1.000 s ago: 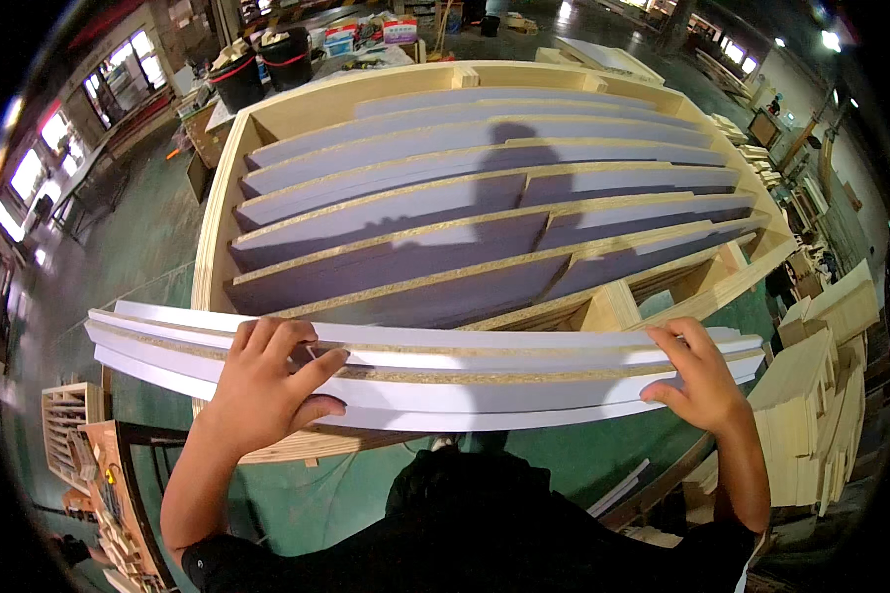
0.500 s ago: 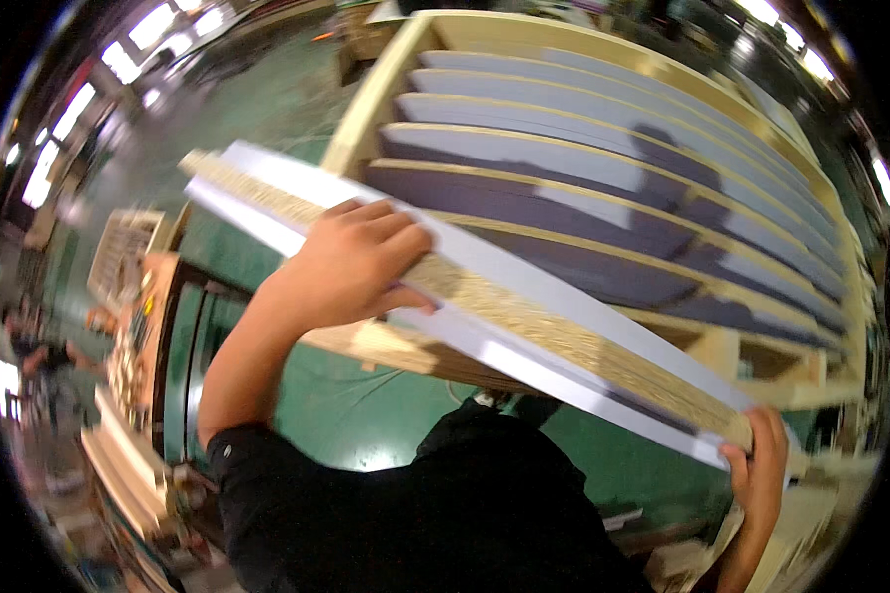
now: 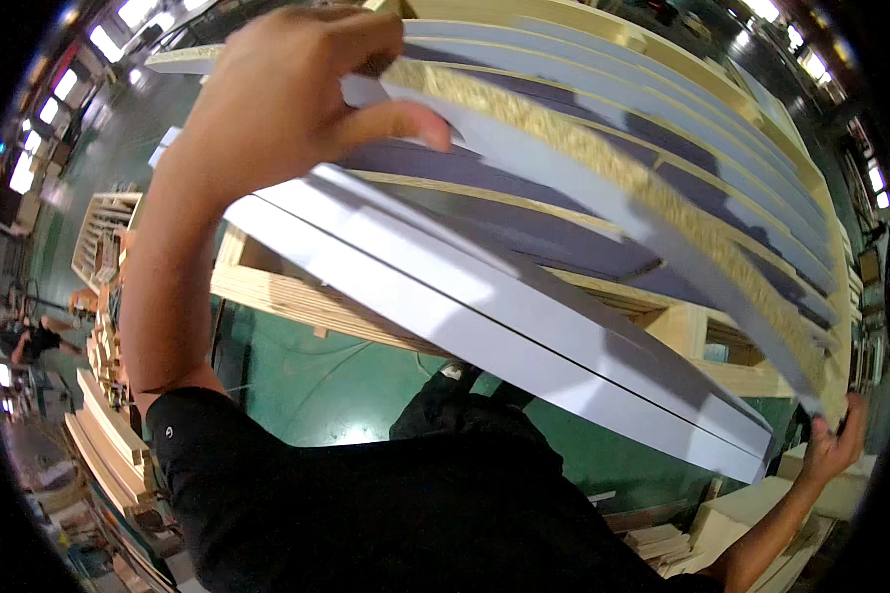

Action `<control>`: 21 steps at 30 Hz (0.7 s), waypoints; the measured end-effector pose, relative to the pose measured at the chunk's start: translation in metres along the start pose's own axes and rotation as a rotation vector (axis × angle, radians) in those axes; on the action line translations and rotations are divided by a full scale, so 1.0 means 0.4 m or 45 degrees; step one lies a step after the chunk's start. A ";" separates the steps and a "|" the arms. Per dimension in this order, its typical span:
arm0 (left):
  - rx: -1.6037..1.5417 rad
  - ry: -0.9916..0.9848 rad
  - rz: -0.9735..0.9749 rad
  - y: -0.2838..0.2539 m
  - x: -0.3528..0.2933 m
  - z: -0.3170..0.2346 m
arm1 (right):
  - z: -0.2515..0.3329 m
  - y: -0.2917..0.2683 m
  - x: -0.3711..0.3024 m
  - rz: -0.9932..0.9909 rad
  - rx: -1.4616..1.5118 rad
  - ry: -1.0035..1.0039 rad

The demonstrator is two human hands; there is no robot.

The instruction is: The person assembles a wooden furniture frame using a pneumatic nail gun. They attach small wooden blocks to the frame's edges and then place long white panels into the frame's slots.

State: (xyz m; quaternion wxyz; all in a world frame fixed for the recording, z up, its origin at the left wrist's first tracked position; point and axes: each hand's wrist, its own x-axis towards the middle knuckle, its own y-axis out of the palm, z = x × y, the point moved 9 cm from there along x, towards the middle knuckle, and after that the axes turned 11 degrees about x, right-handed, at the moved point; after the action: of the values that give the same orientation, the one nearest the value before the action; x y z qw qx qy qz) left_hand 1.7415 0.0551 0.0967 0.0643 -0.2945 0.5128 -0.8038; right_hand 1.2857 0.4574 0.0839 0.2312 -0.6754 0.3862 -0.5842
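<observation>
A long chipboard strip [image 3: 574, 138] with a pale face and rough tan edge is lifted above a wooden frame, slanting down from upper left to right. My left hand [image 3: 287, 104] grips it near its left end, fingers over the far side and thumb on the pale face. At the right end, the fingers of my right hand [image 3: 835, 445] close on the strip's tip. Below it, several white strips [image 3: 504, 331] lie side by side across the near edge of the wooden frame [image 3: 366, 321]. Grey-faced chipboard slats [image 3: 524, 212] stand in rows inside the frame.
Stacked timber [image 3: 109, 435] and a slatted wooden crate [image 3: 104, 237] are at the left. Pale boards [image 3: 752, 514] lie at the lower right. The green floor [image 3: 336, 405] shows between me and the frame. A person [image 3: 30, 336] is at the far left.
Both hands have separated one chipboard strip from the bundle and raised it up and away from me. The white strips now rest on the frame.
</observation>
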 end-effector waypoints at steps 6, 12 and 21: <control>-0.131 0.268 -0.086 0.084 0.216 -0.205 | -0.299 0.123 -0.027 0.099 -0.175 0.028; -0.136 -0.026 0.173 0.111 0.386 -0.383 | -0.481 0.132 0.015 -0.004 -0.168 0.108; -0.309 0.006 1.025 0.162 0.593 -0.722 | -0.745 0.061 -0.164 -0.218 -0.160 -0.144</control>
State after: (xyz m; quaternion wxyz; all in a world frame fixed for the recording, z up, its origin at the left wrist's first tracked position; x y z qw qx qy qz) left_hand 1.3787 0.1560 0.0509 0.3371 -0.0741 0.6780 -0.6490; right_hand 0.9899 0.5361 0.0878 0.1591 -0.7509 0.3491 -0.5375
